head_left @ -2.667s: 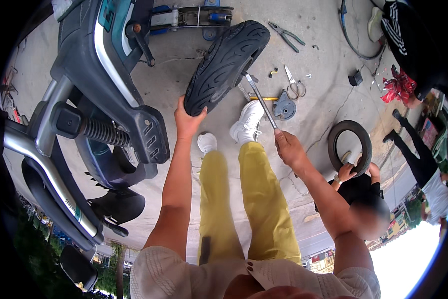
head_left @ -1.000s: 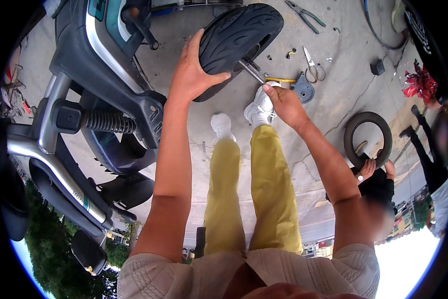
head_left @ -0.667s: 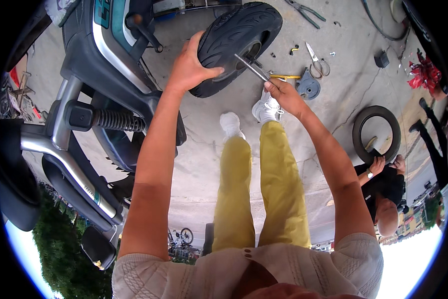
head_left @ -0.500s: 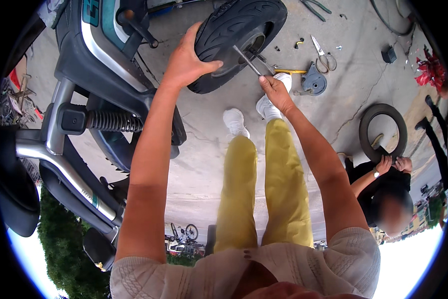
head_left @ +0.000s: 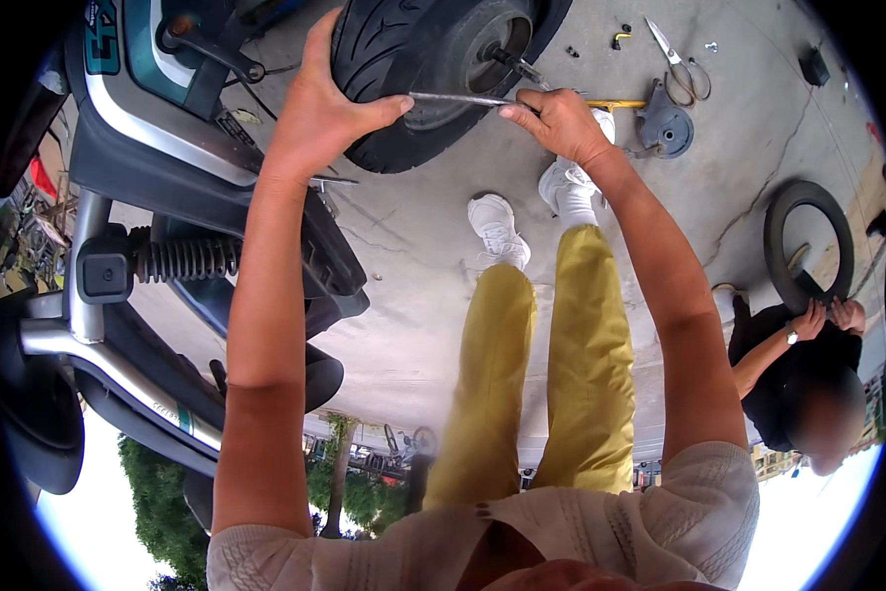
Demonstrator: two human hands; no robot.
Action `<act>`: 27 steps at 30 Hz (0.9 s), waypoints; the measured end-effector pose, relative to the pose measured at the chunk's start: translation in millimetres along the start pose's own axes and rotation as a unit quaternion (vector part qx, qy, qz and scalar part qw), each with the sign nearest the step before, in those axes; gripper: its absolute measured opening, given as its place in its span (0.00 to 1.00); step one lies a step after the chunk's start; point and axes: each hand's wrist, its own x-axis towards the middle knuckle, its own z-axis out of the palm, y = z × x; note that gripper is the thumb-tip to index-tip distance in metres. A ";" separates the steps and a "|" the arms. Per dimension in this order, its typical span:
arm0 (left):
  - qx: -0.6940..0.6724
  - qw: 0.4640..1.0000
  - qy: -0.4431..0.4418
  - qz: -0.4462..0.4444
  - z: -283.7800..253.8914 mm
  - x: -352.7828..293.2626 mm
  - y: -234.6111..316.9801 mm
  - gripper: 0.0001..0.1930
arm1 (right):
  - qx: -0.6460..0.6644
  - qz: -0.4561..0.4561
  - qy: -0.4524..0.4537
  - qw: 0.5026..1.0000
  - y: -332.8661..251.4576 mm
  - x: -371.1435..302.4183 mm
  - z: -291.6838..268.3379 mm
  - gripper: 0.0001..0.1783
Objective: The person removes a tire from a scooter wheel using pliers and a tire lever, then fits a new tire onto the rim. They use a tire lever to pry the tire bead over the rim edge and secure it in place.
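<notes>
A wheel with a black treaded tire [head_left: 379, 74] and a grey hub [head_left: 487, 39] is tilted at the upper middle. My left hand [head_left: 320, 123] grips the tire's left side, thumb apart from the fingers; the fingertips are partly hidden behind the tread. In my closed right hand [head_left: 569, 126] is a slim metal tire lever [head_left: 458, 98]. The lever lies almost level across the near side of the wheel, and its tip reaches my left thumb. A threaded axle [head_left: 520, 65] sticks out of the hub, just above my right hand.
An electric scooter [head_left: 157, 148] stands along the left. Right of the wheel lie a grey brake plate [head_left: 667, 133] with a yellow-handled tool [head_left: 615, 103], scissors [head_left: 674, 64] and small parts. At the right, another person [head_left: 807, 379] holds a loose tire [head_left: 780, 236].
The lever has swung from slanting beside the hub to nearly level, its tip now by my left thumb. The view has shifted, so the wheel sits further left and higher.
</notes>
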 end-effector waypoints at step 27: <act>-0.042 0.997 -0.011 0.061 -12.4 18.4 -4.9 0.49 | 0.329 0.131 -0.135 0.925 -58.2 -60.8 -7.4 0.25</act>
